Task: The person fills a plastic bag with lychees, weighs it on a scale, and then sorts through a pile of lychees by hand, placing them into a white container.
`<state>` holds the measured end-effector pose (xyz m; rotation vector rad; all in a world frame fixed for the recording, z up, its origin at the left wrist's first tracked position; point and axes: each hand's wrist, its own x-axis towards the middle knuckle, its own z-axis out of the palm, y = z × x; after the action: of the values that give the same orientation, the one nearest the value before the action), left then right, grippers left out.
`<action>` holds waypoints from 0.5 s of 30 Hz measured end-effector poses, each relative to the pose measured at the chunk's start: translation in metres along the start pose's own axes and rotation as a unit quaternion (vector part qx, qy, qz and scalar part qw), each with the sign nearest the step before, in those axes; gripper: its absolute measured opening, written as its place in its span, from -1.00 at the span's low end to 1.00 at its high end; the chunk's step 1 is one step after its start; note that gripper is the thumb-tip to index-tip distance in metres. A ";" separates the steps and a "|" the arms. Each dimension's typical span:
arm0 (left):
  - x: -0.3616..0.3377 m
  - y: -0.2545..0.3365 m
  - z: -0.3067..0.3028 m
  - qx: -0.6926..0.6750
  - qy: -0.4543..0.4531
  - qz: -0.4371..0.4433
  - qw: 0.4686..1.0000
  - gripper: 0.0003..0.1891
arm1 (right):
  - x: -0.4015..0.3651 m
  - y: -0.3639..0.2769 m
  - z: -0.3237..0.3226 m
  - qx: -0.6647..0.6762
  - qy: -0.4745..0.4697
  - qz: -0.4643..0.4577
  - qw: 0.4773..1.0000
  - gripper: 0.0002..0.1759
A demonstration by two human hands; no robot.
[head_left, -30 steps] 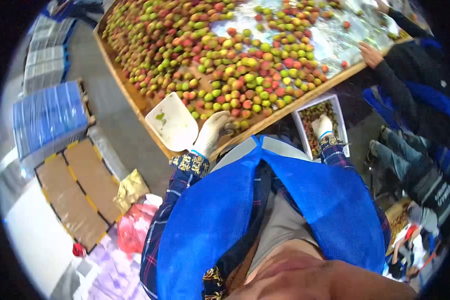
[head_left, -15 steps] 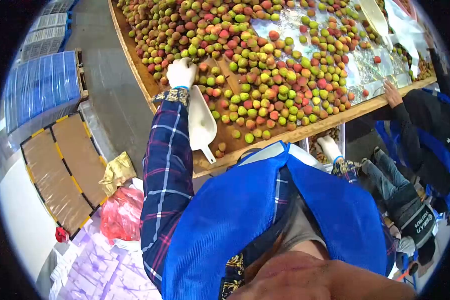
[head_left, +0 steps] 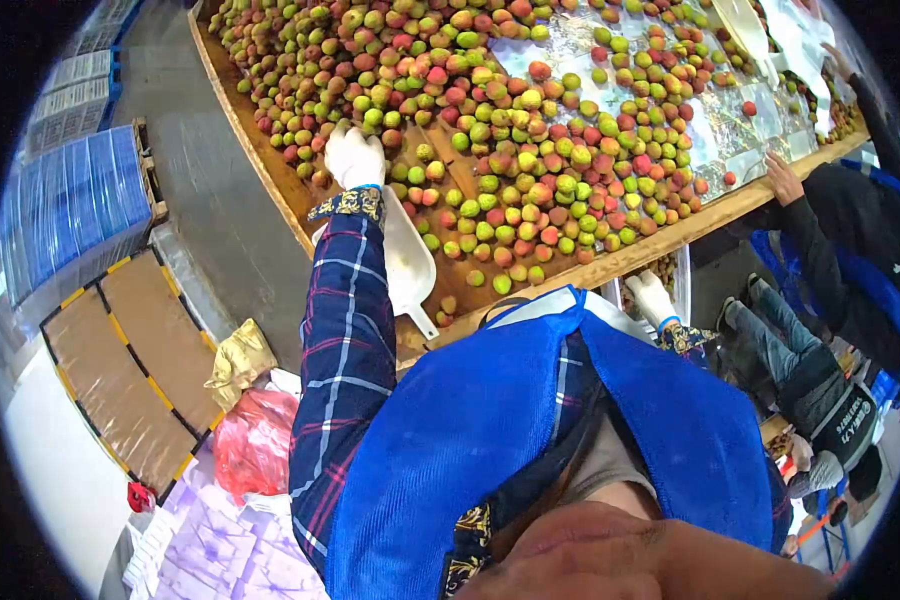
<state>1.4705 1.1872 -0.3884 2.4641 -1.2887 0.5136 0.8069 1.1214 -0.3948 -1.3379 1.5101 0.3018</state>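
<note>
My left hand (head_left: 354, 158), in a white glove, is at the near edge of a big heap of red and green fruit (head_left: 380, 70). Its fingers are bent together, and what they hold, if anything, is hidden. A white scoop (head_left: 408, 258) lies on the wooden table (head_left: 460, 272), partly under my left wrist. Below the table's front edge, my right hand (head_left: 651, 298), also gloved in white, reaches into a white crate (head_left: 683, 280) with fruit in it. Its fingertips are too indistinct to read. Loose fruit (head_left: 570, 185) is spread between the heap and the front edge.
At the right, a co-worker's hand (head_left: 784, 180) rests on the table edge, and another person (head_left: 830, 420) is further below. A second white scoop (head_left: 748, 35) lies at the back right. Blue wrapped crates (head_left: 75, 205), brown boards (head_left: 135, 350) and a red bag (head_left: 255, 440) are at the left.
My left hand has shifted slightly left and down along the heap. My right hand remains at the crate. The whole view has moved a little.
</note>
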 end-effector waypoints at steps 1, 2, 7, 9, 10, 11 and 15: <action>-0.001 0.002 -0.005 -0.001 -0.029 -0.025 0.999 -0.77 | 0.002 0.004 0.000 -0.015 0.017 -0.005 1.000 -0.50; -0.003 0.004 -0.010 -0.002 -0.057 -0.051 0.997 -0.80 | 0.003 0.009 -0.002 -0.012 0.018 -0.006 1.000 -0.50; -0.012 0.018 -0.032 -0.050 -0.052 -0.037 0.997 -0.85 | -0.017 0.001 -0.016 -0.021 0.037 -0.066 0.997 -0.61; -0.011 0.040 -0.053 -0.074 -0.004 -0.002 0.997 -0.86 | -0.012 0.028 -0.013 0.021 0.026 -0.094 0.995 -0.67; -0.010 0.052 -0.062 -0.098 0.043 0.029 0.994 -0.87 | -0.012 0.044 -0.008 0.065 0.045 -0.100 0.992 -0.63; -0.010 0.067 -0.071 -0.095 0.069 0.046 0.992 -0.85 | -0.014 0.060 -0.004 0.109 0.065 -0.105 0.986 -0.57; -0.016 0.143 -0.114 -0.199 0.095 0.113 0.969 -0.76 | -0.042 0.075 -0.011 0.107 0.044 -0.069 0.991 -0.52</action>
<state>1.3239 1.1694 -0.2787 1.9079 -1.4401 0.4770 0.7307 1.1632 -0.3883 -1.2900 1.4689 -0.0091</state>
